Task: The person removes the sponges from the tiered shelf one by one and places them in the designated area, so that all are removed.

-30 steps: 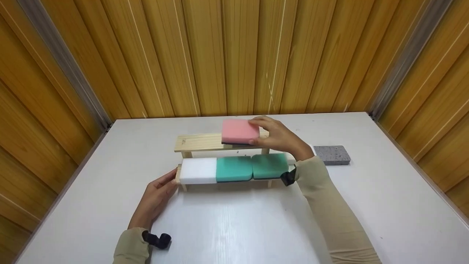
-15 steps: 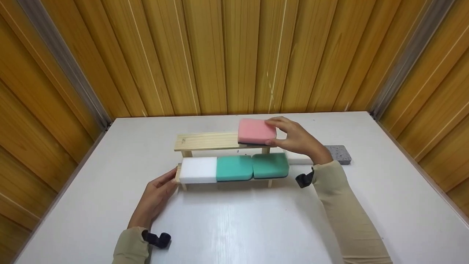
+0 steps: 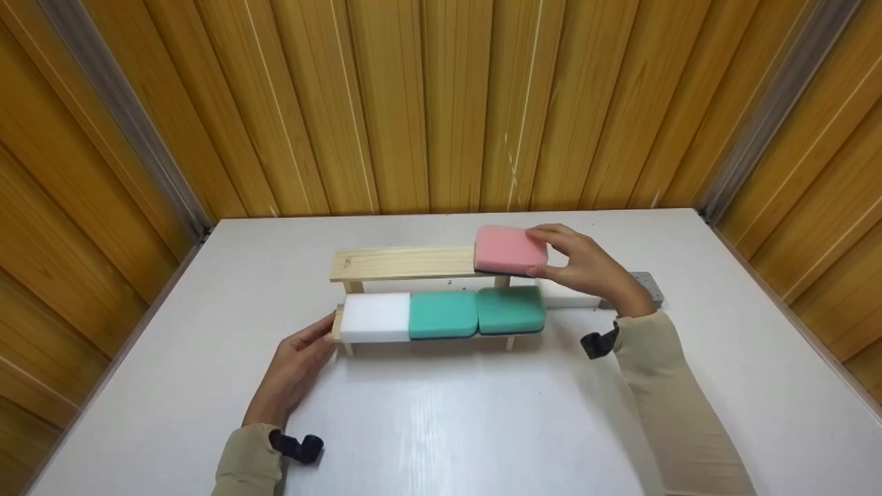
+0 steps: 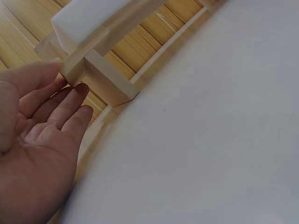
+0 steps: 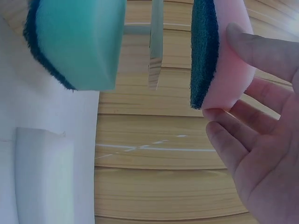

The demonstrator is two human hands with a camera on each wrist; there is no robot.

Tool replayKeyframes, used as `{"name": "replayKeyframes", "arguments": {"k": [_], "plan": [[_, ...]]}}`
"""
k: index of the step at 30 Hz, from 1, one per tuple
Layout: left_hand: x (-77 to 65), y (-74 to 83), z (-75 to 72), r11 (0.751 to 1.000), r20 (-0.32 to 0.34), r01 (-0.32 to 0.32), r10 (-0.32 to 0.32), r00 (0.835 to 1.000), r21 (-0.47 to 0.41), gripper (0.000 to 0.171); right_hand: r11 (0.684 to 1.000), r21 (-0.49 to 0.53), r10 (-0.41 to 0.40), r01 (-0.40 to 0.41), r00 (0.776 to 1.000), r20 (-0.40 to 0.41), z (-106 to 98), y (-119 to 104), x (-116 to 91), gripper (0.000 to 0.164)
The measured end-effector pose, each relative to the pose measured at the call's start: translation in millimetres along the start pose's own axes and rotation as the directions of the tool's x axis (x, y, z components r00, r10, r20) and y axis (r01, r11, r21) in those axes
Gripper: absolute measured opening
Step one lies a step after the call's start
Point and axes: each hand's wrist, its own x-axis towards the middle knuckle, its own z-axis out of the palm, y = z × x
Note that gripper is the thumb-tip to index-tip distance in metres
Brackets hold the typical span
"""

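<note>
My right hand [image 3: 582, 262] holds a pink sponge [image 3: 510, 248] by its right side, thumb at one face and fingers at the other. The sponge is over the right end of the rack's upper board [image 3: 406, 262]; in the right wrist view its dark scouring layer [image 5: 204, 56] faces that board's end [image 5: 155, 70] across a gap. My left hand [image 3: 296, 365] pinches the left end of the wooden rack's lower board [image 4: 77, 65]. On that lower board a white sponge [image 3: 375, 317] and two green sponges [image 3: 442, 315] sit in a row.
Behind my right wrist, a white block [image 3: 568, 296] and a grey speckled block [image 3: 648, 289] lie on the white table [image 3: 441, 420]. Wood-grain panels [image 3: 393, 103] rise behind the table and at both sides.
My right hand has carried the pink sponge to the right along the upper board, exposing more of it. The left hand has stayed at the rack's end.
</note>
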Motion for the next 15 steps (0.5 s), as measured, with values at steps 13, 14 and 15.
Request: {"name": "replayKeyframes", "arguments": {"k": [13, 14, 15], "plan": [[-1.5, 0.3, -1.1, 0.999, 0.007, -0.008, 0.008, 1.000, 0.037, 0.063, 1.000, 0.007, 0.005, -0.005, 1.000, -0.006, -6, 13, -16, 0.065], [-1.4, 0.6, -0.9, 0.999, 0.005, -0.007, 0.007, 1.000, 0.038, 0.062, 1.000, 0.007, 0.006, -0.006, 1.000, -0.008, -7, 14, -17, 0.065], [-1.2, 0.6, -0.9, 0.999, 0.005, -0.005, 0.005, 1.000, 0.042, 0.062, 1.000, 0.006, 0.006, -0.006, 1.000, -0.009, -8, 15, -18, 0.064]]}}
